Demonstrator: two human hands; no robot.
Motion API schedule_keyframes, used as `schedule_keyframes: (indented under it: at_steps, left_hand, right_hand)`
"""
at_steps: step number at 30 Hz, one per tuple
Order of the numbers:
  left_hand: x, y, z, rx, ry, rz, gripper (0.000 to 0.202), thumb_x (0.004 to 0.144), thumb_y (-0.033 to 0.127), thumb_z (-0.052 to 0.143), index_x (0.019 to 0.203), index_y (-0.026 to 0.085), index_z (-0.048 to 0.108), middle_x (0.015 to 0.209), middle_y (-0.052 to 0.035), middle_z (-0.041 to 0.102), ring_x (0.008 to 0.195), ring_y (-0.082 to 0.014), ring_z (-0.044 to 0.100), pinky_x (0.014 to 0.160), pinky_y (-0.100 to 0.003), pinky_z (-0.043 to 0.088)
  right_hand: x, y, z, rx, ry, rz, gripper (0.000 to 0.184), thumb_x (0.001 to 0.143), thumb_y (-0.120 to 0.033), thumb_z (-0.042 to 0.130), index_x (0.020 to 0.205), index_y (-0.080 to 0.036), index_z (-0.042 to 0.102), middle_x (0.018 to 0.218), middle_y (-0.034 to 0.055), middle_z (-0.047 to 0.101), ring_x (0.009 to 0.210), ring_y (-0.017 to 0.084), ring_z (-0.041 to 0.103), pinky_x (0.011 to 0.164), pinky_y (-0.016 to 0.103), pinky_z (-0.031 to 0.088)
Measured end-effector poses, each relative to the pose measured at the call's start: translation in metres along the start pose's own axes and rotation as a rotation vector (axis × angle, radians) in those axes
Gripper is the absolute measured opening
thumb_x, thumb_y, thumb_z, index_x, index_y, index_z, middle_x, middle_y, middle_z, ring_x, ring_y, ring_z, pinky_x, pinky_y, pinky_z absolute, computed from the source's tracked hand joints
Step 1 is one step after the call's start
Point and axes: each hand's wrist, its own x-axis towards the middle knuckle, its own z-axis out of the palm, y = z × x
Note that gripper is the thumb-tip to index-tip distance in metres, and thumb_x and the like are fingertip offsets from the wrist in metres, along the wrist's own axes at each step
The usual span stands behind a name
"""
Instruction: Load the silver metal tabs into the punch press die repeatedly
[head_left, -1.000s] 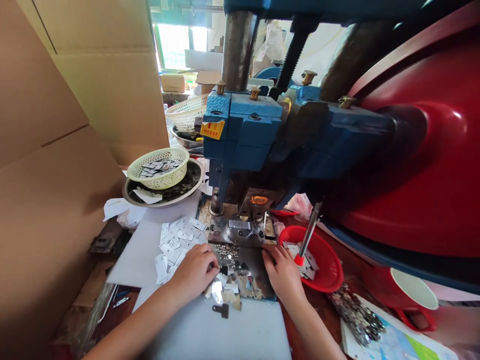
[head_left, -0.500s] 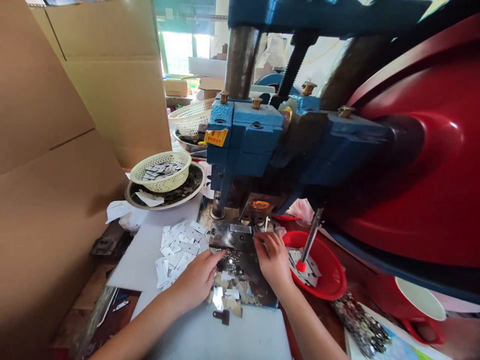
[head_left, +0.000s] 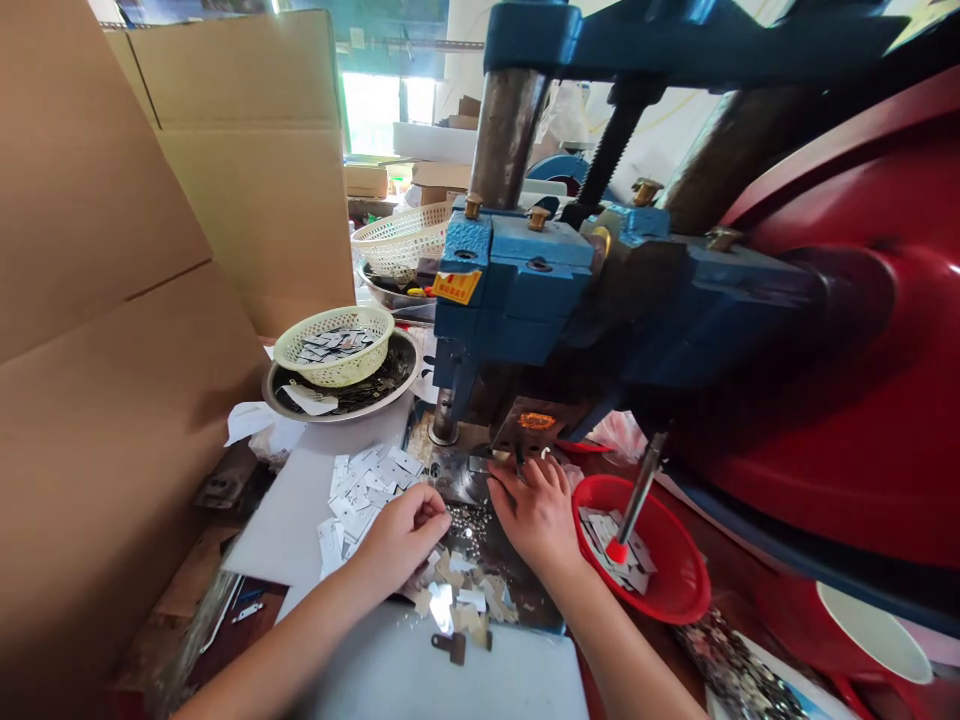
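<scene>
My left hand (head_left: 399,538) rests curled at the edge of a pile of small flat metal plates (head_left: 366,488) on a white sheet, fingers bent together near the press bed. My right hand (head_left: 534,508) reaches forward under the blue press head (head_left: 517,285), fingertips at the die plate (head_left: 459,470); what the fingertips pinch is hidden. Metal scraps (head_left: 459,590) lie scattered between the two hands.
A red bowl (head_left: 667,585) with plates and a red-tipped rod (head_left: 634,510) sits to the right. A pale mesh basket (head_left: 335,345) stands in a metal pan (head_left: 397,385) at the back left. Cardboard boxes (head_left: 112,300) wall the left; the red flywheel guard (head_left: 862,330) fills the right.
My right hand has moved forward from the scrap area up to the die under the press head. My left hand has shifted slightly and curled.
</scene>
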Motion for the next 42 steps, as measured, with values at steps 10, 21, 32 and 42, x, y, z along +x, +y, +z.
schedule_keyframes:
  at_steps: [10,21,32,42]
  left_hand:
    - [0.044,0.028,0.014,0.102,0.112,0.122,0.013,0.077,0.023,0.056,0.083,0.020,0.067,0.082,0.0000,0.069,0.077,-0.0170,0.062,0.074,-0.029,0.047]
    - [0.075,0.027,0.036,0.519,0.237,0.265,0.012,0.080,0.024,0.060,0.084,0.021,0.070,0.085,-0.0028,0.068,0.085,-0.0197,0.059,0.081,-0.034,0.044]
    - [0.085,0.017,0.033,0.524,0.204,0.269,0.013,0.077,0.019,0.060,0.086,0.022,0.070,0.092,-0.0036,0.064,0.094,-0.0205,0.056,0.090,-0.036,0.042]
    - [0.076,0.018,0.011,0.438,0.293,0.313,0.013,0.078,0.020,0.058,0.087,0.021,0.067,0.094,-0.0038,0.062,0.094,-0.0205,0.057,0.090,-0.038,0.043]
  right_hand:
    - [-0.007,0.006,0.010,0.194,0.108,0.067,0.026,0.090,-0.033,0.045,0.103,-0.021,0.064,0.100,0.0082,0.064,0.099,0.023,0.055,0.090,0.046,0.043]
    - [-0.009,0.013,0.013,0.317,0.095,0.057,0.024,0.089,-0.025,0.046,0.102,-0.024,0.066,0.102,0.0066,0.064,0.102,0.023,0.054,0.089,0.045,0.044]
    - [-0.005,0.000,0.000,0.012,0.017,0.028,0.023,0.088,-0.032,0.050,0.103,-0.025,0.066,0.104,0.0061,0.065,0.112,0.027,0.049,0.104,0.056,0.024]
    - [-0.044,0.026,-0.001,0.581,0.177,0.511,0.031,0.088,-0.041,0.045,0.099,-0.020,0.065,0.092,0.0089,0.068,0.091,0.024,0.061,0.086,0.043,0.047]
